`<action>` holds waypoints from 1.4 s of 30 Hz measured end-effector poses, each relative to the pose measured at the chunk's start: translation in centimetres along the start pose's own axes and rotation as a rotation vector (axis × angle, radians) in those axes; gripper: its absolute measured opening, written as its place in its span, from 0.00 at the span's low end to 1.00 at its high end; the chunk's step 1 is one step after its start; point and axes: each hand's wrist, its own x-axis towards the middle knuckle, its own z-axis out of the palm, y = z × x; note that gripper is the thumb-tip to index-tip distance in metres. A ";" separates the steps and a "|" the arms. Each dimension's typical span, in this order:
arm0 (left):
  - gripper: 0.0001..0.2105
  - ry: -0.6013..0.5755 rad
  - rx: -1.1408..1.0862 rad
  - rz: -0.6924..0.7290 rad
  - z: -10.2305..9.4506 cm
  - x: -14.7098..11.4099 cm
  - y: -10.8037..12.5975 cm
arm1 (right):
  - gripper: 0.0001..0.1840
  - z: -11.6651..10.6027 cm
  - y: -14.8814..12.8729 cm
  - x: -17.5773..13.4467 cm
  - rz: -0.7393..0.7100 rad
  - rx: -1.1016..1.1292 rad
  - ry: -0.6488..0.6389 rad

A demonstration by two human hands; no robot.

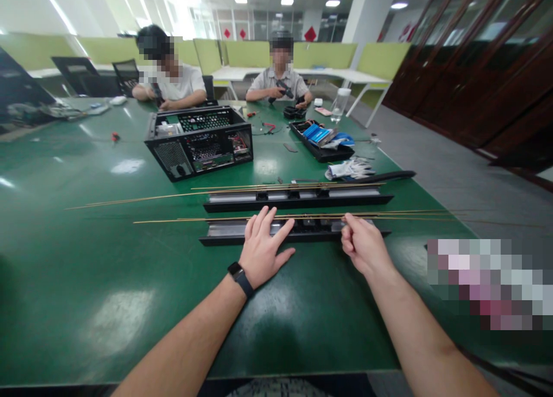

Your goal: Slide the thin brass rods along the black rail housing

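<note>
Two long black rails with grey inner strips lie parallel across the green table. Along the near rail (231,230) run several thin brass-coloured rods (194,219). My left hand (263,241), with a dark watch on its wrist, is spread over the left-middle part of this rail, fingers reaching the rods. Near the rail's right end, my right hand (363,241) is closed with thumb and forefinger pinched at the rods, which extend beyond it to the right. Behind lies the far rail (233,199), with more thin rods (142,198) along it. Small dark blocks sit in both rails.
An open black computer case (199,146) stands beyond the rails. To its right are a black tray (322,152) of blue items, white gloves (352,168) and a clear bottle (340,104). Two people sit across the table (108,259), and a pixelated patch covers something at right.
</note>
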 end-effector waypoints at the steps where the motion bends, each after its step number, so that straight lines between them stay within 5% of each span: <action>1: 0.31 0.000 0.000 0.002 0.0 0.0 0.0 | 0.13 0.0 0.0 0.0 0.003 0.002 -0.001; 42: 0.31 -0.010 -0.006 -0.008 -0.2 0.0 0.0 | 0.15 -0.3 -0.1 0.2 -0.001 -0.046 0.007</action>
